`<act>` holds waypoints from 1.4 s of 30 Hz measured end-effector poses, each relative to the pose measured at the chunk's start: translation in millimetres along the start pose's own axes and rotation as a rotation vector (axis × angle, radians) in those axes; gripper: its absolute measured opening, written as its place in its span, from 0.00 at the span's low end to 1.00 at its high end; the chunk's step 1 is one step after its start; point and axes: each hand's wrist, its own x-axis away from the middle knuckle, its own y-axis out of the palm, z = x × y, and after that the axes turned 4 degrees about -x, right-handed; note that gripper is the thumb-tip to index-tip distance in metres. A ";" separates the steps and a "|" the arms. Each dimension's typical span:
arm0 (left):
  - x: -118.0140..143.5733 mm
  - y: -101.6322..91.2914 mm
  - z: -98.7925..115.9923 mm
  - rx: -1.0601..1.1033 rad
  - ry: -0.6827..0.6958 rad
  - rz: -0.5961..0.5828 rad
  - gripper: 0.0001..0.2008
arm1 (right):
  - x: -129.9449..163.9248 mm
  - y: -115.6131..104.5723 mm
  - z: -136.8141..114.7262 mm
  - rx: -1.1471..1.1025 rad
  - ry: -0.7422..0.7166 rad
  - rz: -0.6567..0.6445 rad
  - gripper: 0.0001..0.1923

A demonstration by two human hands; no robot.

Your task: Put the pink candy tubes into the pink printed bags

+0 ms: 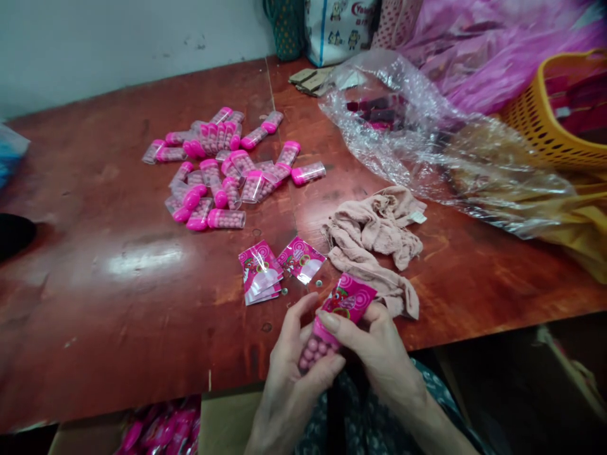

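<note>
Just off the table's near edge, the left hand (pixel 296 366) wraps a small clear tube of pink candy balls (pixel 315 351), while the right hand (pixel 374 344) pinches a thin pink sleeve label (pixel 348 300) over its top. The tube looks light, rigid and slick, best gripped around the barrel; the flimsy label creases easily. More tubes (pixel 222 167) lie toward the far edge.

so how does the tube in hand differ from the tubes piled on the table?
The held tube is gripped by the left hand and right hand, with a printed pink sleeve over its top. The piled tubes lie loose and bare, pink caps showing. Both are clear and filled with pink balls.
</note>
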 end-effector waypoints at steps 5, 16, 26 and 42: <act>-0.5 7.4 -4.5 -0.089 0.046 0.134 0.33 | 0.1 11.1 4.6 0.110 -0.001 0.088 0.12; -9.0 -6.1 -0.3 0.221 0.033 -0.100 0.29 | -2.1 6.2 5.4 0.014 0.028 -0.071 0.10; -5.5 1.5 -3.2 0.158 0.013 -0.014 0.27 | 5.7 6.2 9.4 0.132 -0.056 0.006 0.10; -11.3 6.8 -5.7 0.181 0.049 0.161 0.22 | 5.4 3.8 9.5 0.188 -0.047 0.073 0.15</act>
